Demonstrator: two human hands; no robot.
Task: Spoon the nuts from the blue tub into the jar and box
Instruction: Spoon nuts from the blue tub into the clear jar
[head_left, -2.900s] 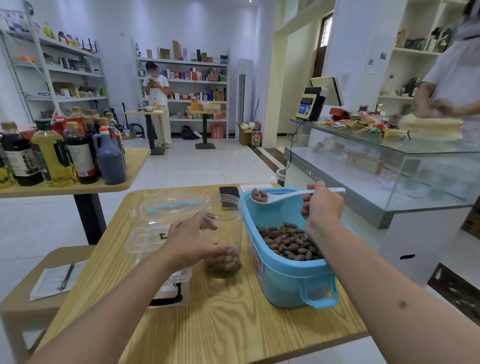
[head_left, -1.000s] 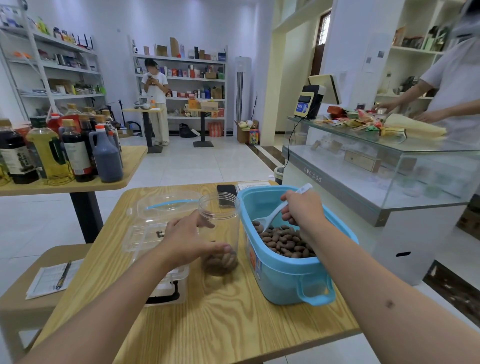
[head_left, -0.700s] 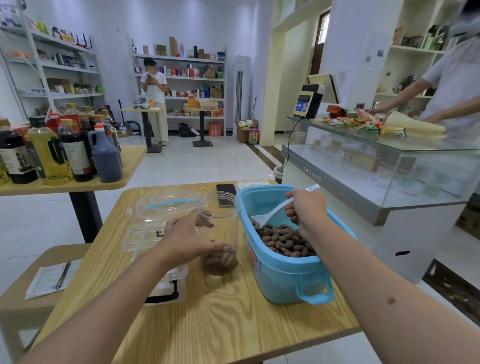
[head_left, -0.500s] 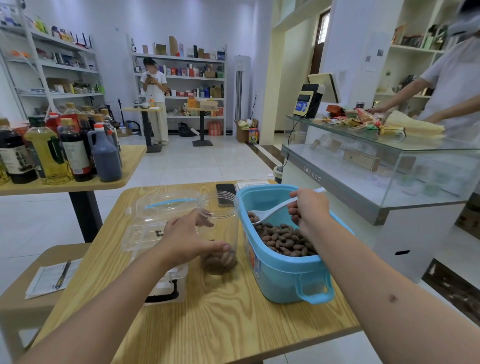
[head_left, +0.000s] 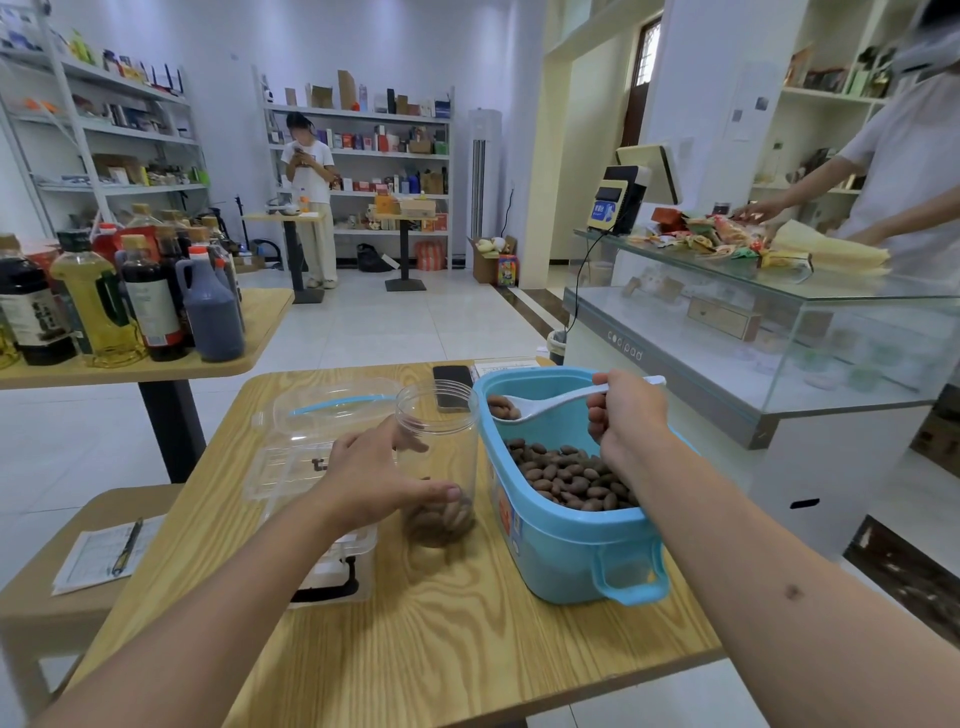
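White spoon loaded with nuts is grasped by right hand grip, held level above blue tub so nothing spills; clear jar just left of it is steadied on desk by left hand grip wrapped round it. Clear box sits open beyond the jar, further left, ready for filling

Right hand holds loaded spoon over blue tub; left hand grips jar.
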